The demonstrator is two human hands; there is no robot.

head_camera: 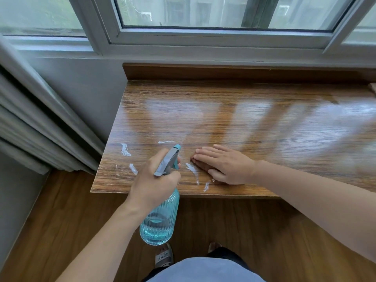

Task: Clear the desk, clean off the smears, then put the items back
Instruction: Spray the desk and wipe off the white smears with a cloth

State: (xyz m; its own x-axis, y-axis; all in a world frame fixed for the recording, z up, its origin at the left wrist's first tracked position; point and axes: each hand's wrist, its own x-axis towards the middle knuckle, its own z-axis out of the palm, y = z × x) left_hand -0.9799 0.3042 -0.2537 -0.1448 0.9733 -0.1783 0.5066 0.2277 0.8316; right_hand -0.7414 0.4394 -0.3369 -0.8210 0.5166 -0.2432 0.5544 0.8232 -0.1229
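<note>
The wooden desk (234,110) stands under the window, its top glossy. Several white smears (125,150) streak its near left corner, another white smear (192,169) lies beside my right hand. My left hand (154,180) grips the neck and trigger of a ribbed blue spray bottle (158,222) with a grey head and a teal nozzle (177,147) pointed over the desk. A faint mist hangs past the nozzle. My right hand (223,163) lies flat with straight fingers on a brownish cloth (205,166), mostly hidden under the palm.
A grey curtain (30,123) hangs at the left, close to the desk's left edge. The window frame (203,41) and sill run behind the desk. A small tan object (372,86) peeks in at the far right. Below the desk are the wooden floor and my slippered feet (163,255).
</note>
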